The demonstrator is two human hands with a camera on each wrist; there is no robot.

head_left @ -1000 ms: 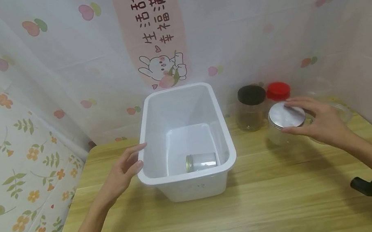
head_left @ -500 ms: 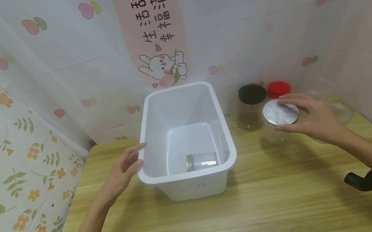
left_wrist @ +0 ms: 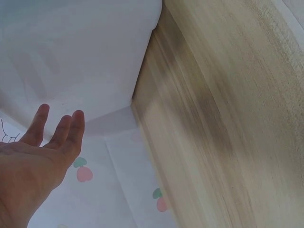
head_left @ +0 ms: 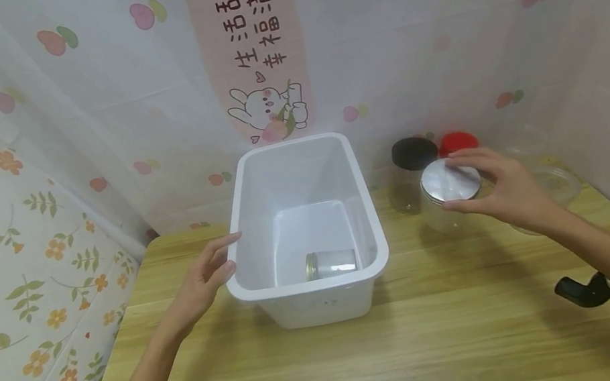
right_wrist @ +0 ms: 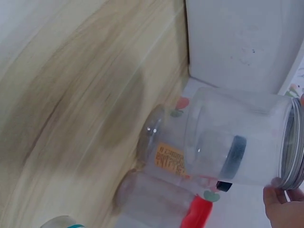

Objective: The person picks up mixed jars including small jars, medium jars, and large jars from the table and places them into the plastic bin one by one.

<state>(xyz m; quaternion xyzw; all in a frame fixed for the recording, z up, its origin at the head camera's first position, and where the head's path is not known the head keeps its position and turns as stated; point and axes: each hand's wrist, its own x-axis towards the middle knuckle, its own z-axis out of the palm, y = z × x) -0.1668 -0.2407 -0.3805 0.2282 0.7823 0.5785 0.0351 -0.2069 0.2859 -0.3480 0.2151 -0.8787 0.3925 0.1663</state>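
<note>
In the head view, my right hand point(head_left: 503, 189) grips a clear jar by its silver lid point(head_left: 450, 180), thumb and fingers on opposite sides. The right wrist view shows the clear body of this jar point(right_wrist: 223, 133) raised off the table, with fingertips at its lid. My left hand point(head_left: 200, 291) rests at the left rim of a deep white bin point(head_left: 373, 222), fingers loosely extended. Straight fingers point(left_wrist: 72, 130) show beside the bin wall in the left wrist view. A small clear jar with a gold lid point(head_left: 333, 262) lies on its side inside the bin.
Behind the held jar stand a black-lidded jar point(head_left: 414, 154) and a red-lidded jar point(head_left: 458, 142). A clear container point(head_left: 558, 183) is at the right, partly hidden by my right hand. The wooden table point(head_left: 337, 375) meets a patterned curtain point(head_left: 158, 121) at the back.
My right hand has carried the silver-lidded jar left and slightly upward, closer to the bin. The left hand and the jar in the bin keep their places.
</note>
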